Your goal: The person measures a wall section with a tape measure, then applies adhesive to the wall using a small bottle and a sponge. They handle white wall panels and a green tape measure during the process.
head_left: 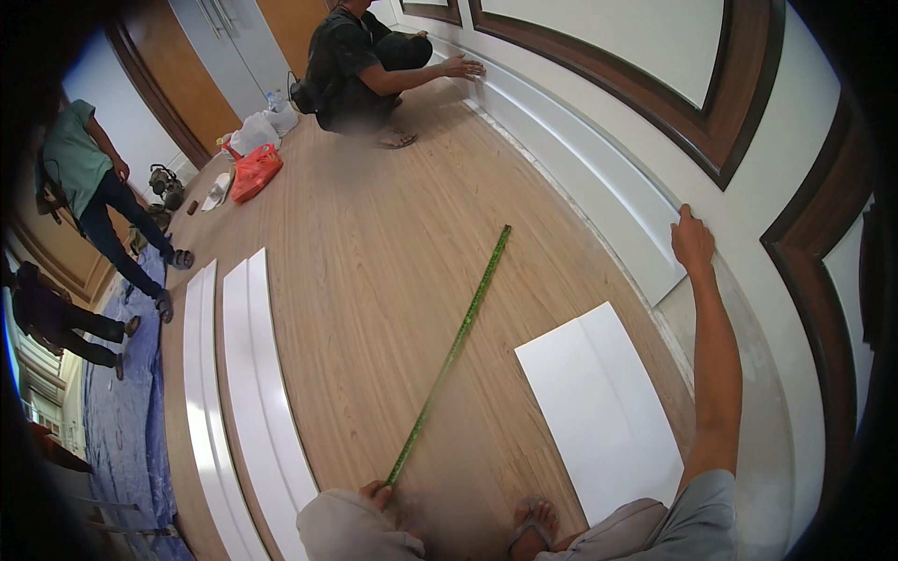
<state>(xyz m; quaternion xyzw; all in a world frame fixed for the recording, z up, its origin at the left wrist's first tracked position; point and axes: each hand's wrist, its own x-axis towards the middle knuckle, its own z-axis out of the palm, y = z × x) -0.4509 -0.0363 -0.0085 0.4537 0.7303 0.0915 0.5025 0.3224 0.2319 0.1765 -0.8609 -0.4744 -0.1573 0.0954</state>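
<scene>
My left hand (379, 496), low in the view by my knee, is closed on the end of a green measuring tape (449, 346), which stretches away over the wood floor. My right hand (692, 240) grips the top edge of a long white skirting board (599, 168) along the right wall, near its cut end. A co-worker's hand (463, 67) rests on the far part of that board. A short white panel (599, 402) lies on the floor between my arms, near my sandaled foot.
Two long white boards (262, 393) lie at left, beside a blue tarp (126, 439). A crouching co-worker (355, 75) is at the far end; two others (84, 178) stand left. A red bag (254, 173), white bags and a power tool (166, 187) sit on the far floor.
</scene>
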